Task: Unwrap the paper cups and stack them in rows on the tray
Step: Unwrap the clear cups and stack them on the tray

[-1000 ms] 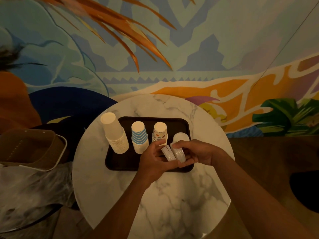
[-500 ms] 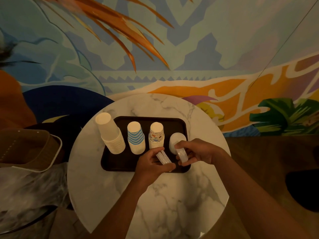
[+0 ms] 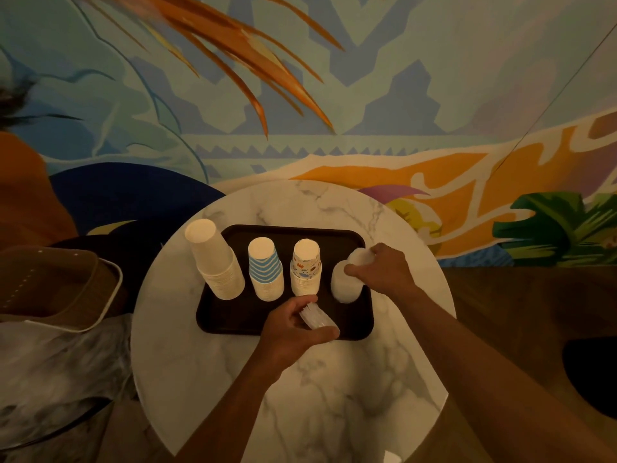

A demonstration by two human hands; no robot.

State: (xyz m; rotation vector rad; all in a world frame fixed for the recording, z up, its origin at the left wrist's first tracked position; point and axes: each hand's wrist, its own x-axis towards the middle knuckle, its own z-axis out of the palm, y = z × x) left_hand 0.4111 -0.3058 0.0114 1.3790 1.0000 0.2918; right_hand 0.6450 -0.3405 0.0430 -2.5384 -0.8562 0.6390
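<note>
A dark tray (image 3: 233, 315) lies on a round marble table (image 3: 334, 396). On it stand, upside down in a row, a tall plain white cup stack (image 3: 213, 259), a blue-striped stack (image 3: 265, 269), a patterned stack (image 3: 306, 269) and a short white stack (image 3: 345, 287) at the right end. My right hand (image 3: 384, 270) grips a small white cup (image 3: 359, 257) on top of that short stack. My left hand (image 3: 293, 332) holds a small bunch of white cups (image 3: 315, 317) over the tray's front edge.
A brown basket (image 3: 50, 289) stands left of the table, with crumpled clear plastic (image 3: 56, 369) below it. A painted mural wall rises right behind the table. Dark wooden floor shows at the right.
My hands have come apart. The right hand moved away to the right and up with a cup to the short white stack; the left hand stays with the rest of the cups.
</note>
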